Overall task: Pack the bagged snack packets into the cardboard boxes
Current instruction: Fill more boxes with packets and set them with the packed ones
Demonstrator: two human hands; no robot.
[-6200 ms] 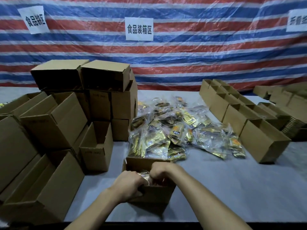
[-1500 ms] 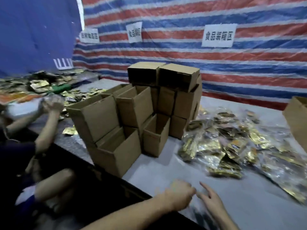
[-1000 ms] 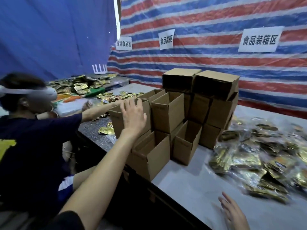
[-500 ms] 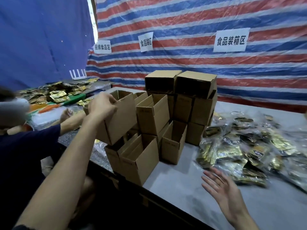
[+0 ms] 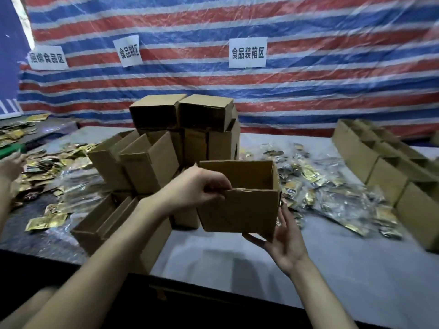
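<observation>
Above the worktop point(image 5: 237, 262) an empty cardboard box point(image 5: 240, 210) is held mouth-up, the left hand point(image 5: 197, 186) pinching its near rim with curled fingers point(image 5: 217, 184) while the right hand point(image 5: 282, 243), held flat, props its lower corner, seemingly to steady it for setting down beside the bagged snack packets point(image 5: 332, 193) piled just behind.

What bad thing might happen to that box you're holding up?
The box is off the table, held by the left hand pinching its rim and the right hand with open fingers under one corner, so it may tip or slip. The stacked boxes stand close behind the left arm; a bump might topple them.
</observation>
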